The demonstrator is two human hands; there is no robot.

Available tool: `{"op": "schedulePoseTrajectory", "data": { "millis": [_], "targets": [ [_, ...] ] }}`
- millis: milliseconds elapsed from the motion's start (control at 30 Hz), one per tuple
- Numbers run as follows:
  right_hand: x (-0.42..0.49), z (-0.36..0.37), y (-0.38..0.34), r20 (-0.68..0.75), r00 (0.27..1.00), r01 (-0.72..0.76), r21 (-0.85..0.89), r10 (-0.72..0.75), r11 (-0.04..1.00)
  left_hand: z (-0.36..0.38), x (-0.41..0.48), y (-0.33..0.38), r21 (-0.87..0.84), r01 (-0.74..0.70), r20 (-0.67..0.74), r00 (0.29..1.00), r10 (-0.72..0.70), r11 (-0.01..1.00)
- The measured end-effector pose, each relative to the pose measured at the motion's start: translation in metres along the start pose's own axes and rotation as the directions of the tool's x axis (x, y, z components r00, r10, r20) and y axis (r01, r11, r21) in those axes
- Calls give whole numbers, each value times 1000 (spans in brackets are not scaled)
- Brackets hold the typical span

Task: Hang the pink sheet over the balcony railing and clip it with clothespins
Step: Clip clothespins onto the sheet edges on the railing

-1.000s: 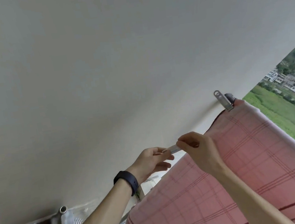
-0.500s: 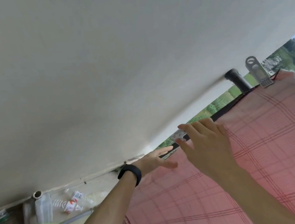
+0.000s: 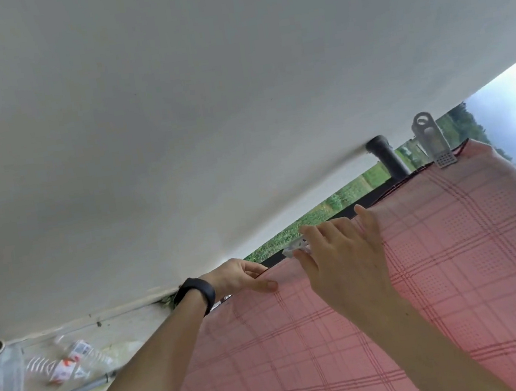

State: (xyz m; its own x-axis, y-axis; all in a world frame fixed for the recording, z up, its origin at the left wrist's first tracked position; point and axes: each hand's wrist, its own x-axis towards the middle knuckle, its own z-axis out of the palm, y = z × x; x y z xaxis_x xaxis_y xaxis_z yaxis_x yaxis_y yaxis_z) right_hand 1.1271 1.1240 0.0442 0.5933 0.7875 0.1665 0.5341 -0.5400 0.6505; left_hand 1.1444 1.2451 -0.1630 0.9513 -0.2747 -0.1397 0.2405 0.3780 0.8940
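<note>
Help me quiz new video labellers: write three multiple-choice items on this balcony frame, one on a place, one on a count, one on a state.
1. Where is the grey clothespin?
A) on the pink sheet's top edge, beside the black post
B) at its bottom hem
C) loose on the floor

2. How many clothespins show?
A) one
B) two
C) four

3. The sheet is:
A) bundled in a heap
B) rolled up
C) draped over the railing

Answers:
1 A: the clip bites the top edge next to the post.
2 B: the grey one, plus a pale clothespin at the right hand's fingers.
3 C: the cloth hangs down from the black bar.
</note>
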Motion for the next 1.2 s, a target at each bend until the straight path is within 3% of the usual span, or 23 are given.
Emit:
{"op": "schedulePoseTrajectory", "data": {
  "millis": [167,333,433,533,600,700,767,800,867,933,1000,1067,1200],
  "targets": [
    [17,9,-15,-26,999,20,-58,-22,998,3,-2,-12,-204,-20,17,1000,24,979],
    [39,30,-38,176,984,2,-94,15,996,3,13,-22,-342,56,142,990,-7,938],
    [47,50,-43,382,921,-25,-130,74,991,0,20,-27,-258,-2,18,1000,7,966],
    [51,62,-43,461,884,-9,-161,84,987,4,25,-32,-149,-123,-161,982,99,981],
    [56,65,-45,488,867,-26,-145,95,989,15,23,-35,-17,-235,-327,920,217,972],
    [63,74,-55,493,866,2,-168,83,986,35,17,-39,182,-340,-618,691,376,923],
    [63,82,-62,494,867,26,-182,69,983,47,15,-45,201,-394,-682,601,417,897],
    [62,85,-65,506,860,31,-186,69,982,50,16,-48,153,-412,-690,607,395,898],
    [60,89,-67,542,836,19,-188,88,982,49,15,-48,-27,-406,-630,716,300,914],
    [59,91,-68,543,832,-34,-157,115,987,38,18,-48,-170,-337,-467,855,225,926],
    [57,91,-68,515,847,-90,-110,135,990,24,18,-49,-223,-267,-271,941,203,937],
    [58,91,-69,493,856,-132,-78,153,988,12,21,-60,-189,-204,-192,967,168,960],
    [61,91,-71,483,856,-199,-20,184,980,-3,20,-76,-28,-138,-232,964,128,990]
  ]
}}
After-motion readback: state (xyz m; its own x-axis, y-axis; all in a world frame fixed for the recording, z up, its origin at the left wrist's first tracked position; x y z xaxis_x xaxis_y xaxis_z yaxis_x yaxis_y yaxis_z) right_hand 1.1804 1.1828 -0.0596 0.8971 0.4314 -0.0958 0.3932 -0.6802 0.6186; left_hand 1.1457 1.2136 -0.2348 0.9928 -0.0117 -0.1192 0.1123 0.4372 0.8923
